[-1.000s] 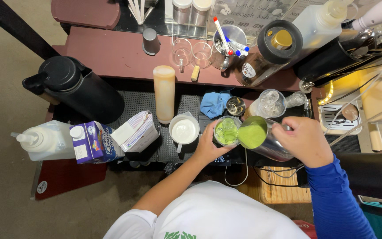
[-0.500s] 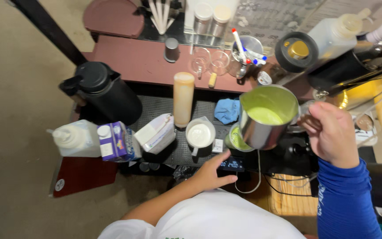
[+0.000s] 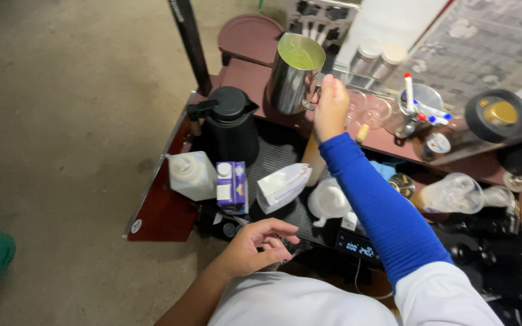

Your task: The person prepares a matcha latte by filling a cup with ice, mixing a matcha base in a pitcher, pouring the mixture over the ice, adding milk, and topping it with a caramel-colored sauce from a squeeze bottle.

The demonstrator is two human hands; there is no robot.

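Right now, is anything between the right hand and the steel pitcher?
No. The right hand already grips the steel pitcher by its handle, raised above the black jug. The left hand is empty, near the counter edge.

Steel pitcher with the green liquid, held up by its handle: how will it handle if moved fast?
The shiny metal pitcher looks rigid, so the right hand at its handle probably gets no flex. The green liquid sits fairly near the rim, so a quick swing or tilt would likely slosh it out. The polished wall may be slippery if grasped there.
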